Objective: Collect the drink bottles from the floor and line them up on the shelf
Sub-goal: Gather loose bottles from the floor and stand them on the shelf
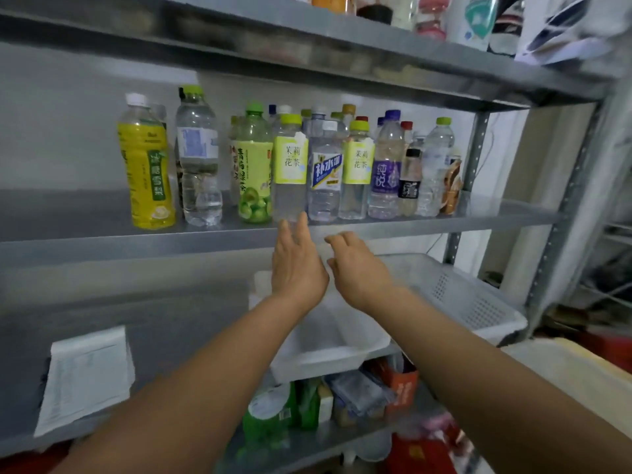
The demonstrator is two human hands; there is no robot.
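Note:
Several drink bottles stand upright in a row on the grey metal shelf (102, 237). A yellow pear-drink bottle (145, 165) is at the left end, then a clear water bottle (198, 159) and a green-tea bottle (253, 165). A jasmine-tea bottle (290, 169) with a pale green label stands just above my left hand (295, 265), whose straight fingertips reach the shelf's front edge below it. My right hand (355, 265) hovers beside it with loosely curled fingers, holding nothing. More bottles stand in a second row behind.
A white plastic basket (461, 292) and a white tray (328, 343) sit on the shelf below. A paper sheet (85, 374) lies at the left of that shelf. Cartons and packets fill the lowest shelf. A steel upright (475, 155) bounds the right side.

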